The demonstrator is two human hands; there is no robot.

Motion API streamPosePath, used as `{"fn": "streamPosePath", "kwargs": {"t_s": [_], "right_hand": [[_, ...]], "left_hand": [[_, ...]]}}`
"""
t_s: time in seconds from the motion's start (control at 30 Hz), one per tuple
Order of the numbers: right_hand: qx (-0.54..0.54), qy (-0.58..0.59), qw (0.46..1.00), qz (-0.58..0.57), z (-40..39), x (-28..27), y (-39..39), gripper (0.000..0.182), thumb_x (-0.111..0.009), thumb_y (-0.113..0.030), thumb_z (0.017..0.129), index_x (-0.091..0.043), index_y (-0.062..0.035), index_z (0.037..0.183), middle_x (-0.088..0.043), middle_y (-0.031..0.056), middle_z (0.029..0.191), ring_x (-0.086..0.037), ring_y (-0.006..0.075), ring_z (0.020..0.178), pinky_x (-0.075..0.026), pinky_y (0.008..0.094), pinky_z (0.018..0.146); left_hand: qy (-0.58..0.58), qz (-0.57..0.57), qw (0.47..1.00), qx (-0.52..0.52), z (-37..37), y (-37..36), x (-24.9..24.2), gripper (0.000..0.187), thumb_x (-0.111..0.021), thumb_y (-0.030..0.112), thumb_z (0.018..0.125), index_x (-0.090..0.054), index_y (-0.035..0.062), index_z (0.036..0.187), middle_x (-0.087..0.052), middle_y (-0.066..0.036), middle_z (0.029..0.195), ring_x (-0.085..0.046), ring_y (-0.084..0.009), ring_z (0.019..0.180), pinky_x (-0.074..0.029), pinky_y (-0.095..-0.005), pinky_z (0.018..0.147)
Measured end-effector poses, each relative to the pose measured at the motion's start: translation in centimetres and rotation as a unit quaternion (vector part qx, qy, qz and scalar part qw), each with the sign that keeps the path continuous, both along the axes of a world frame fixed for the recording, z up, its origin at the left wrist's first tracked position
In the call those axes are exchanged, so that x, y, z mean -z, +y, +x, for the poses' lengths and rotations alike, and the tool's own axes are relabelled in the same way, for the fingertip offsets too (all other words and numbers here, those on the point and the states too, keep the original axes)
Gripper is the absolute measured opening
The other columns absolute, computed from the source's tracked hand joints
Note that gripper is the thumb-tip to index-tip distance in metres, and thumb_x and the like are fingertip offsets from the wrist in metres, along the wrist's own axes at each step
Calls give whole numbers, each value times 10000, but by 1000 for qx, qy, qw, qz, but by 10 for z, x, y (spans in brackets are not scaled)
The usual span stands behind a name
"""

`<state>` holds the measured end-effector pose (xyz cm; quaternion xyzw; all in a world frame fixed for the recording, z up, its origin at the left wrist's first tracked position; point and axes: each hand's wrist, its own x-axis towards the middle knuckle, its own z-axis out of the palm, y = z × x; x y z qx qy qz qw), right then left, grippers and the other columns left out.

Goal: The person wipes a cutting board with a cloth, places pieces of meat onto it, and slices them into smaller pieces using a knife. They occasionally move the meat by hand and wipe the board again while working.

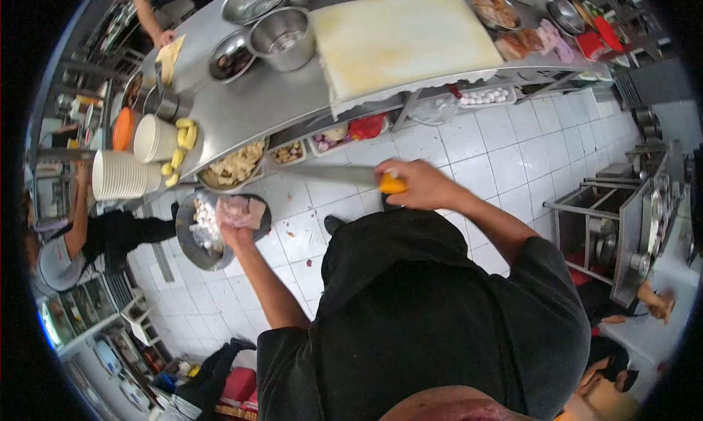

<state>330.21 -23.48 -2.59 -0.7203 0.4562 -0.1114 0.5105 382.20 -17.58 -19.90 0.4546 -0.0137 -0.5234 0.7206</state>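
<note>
Head view: a swing toward the bin [192, 251] by the right hand [425, 184], fingers clamped on a knife [333, 174], could nick the left hand [234, 235], gripping a pinkish wad [238, 211].

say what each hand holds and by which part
Right hand: a long grey metal knife, by its orange handle. Left hand: a pale pink piece, apparently meat, by its near edge.

The single view looks from the wearer's head, forward and steeply down; the black clothing [439, 326] fills the bottom, very near; the left hand [236, 235] and right hand [426, 185] sit farther off; tiled floor [527, 157] lies beyond; a metal counter [245, 113] spans the top; the wide lens curves the edges.
</note>
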Motion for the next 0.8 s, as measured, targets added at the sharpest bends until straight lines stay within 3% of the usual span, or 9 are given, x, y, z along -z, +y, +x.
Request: {"fn": "streamPosePath", "kwargs": {"t_s": [0.07,0.13,0.17,0.3,0.43,0.47,0.57,0.7,0.8], "right_hand": [[135,-31,990,-1,-62,1,-3,432,-759,-243,825,-554,-75,1166,-667,122,840,-645,220,694,-533,352,671],[296,-78,943,131,-106,-4,-10,218,-639,-174,926,-559,-49,1087,-593,38,767,-565,114,578,-468,271,494],[348,-145,919,117,-124,-3,-17,163,-608,-178,940,-563,-48,1028,-583,35,751,-578,115,589,-465,269,486],[492,-133,848,144,-194,18,-58,117,-534,-129,866,-508,-50,948,-521,61,710,-524,156,537,-428,311,439],[511,-63,846,135,-222,34,-93,232,-548,-270,946,-517,-45,992,-505,46,681,-494,142,504,-412,313,414],[510,-50,849,128,-228,40,-102,266,-550,-305,962,-518,-44,1003,-502,42,674,-488,140,495,-408,315,408],[526,-42,842,110,-235,58,-121,349,-552,-384,978,-514,-39,1020,-493,34,653,-471,136,469,-404,316,394],[481,-39,865,137,-199,61,-125,353,-546,-358,984,-525,-23,1095,-492,40,640,-479,139,465,-418,335,389],[365,-29,928,64,-138,84,-121,382,-529,-413,989,-513,-39,911,-481,52,639,-484,159,436,-417,336,360]], "left_hand": [[-45,15,999,11,-11,0,-8,332,-437,231,989,-584,60,1233,-680,-113,996,-678,-259,913,-594,-432,779],[-105,69,992,-11,-47,-3,-29,327,-426,228,994,-594,65,1222,-678,-99,1001,-675,-252,903,-594,-415,762],[-96,80,992,-17,-60,-5,-32,330,-418,221,996,-592,63,1227,-675,-99,1014,-673,-252,904,-593,-410,759],[-28,42,998,33,-77,-8,-7,345,-401,200,1001,-574,58,1263,-660,-116,1085,-665,-259,923,-590,-397,767],[23,46,997,51,-94,-7,5,344,-390,177,998,-566,81,1277,-642,-121,1156,-644,-265,1016,-559,-424,883],[14,90,996,20,-126,-10,-33,367,-393,168,986,-545,80,1308,-620,-122,1236,-617,-280,1113,-522,-452,967],[-43,28,997,52,-100,15,3,391,-401,174,979,-527,83,1338,-594,-121,1301,-589,-297,1182,-493,-479,1013],[-29,28,999,6,-101,42,-7,419,-404,158,973,-499,71,1372,-571,-126,1337,-563,-319,1219,-469,-503,1037],[-39,101,994,-18,-115,44,-17,431,-397,147,971,-488,64,1384,-562,-136,1346,-556,-325,1228,-461,-504,1045]]}}
